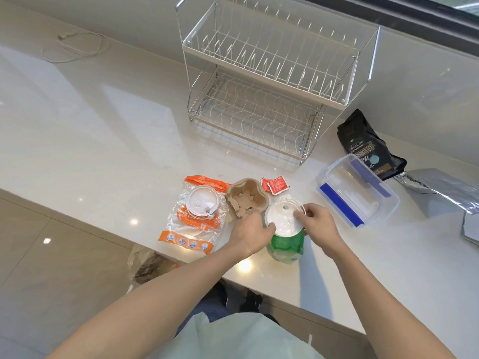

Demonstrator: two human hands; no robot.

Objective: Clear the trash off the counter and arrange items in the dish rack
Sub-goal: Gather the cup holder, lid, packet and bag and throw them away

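A white plastic cup lid rests on top of a green and clear plastic bag near the counter's front edge. My left hand pinches the lid's left rim and my right hand pinches its right rim. To the left lie a brown pulp cup carrier, and a clear and orange plastic bag with a second white lid on it. Two red sauce packets lie behind the lid. The two-tier wire dish rack stands empty at the back.
A clear food container with blue clips sits to the right, a black coffee bag and silver foil bags beyond it. A white cable lies far back left. A trash bag hangs below the counter edge.
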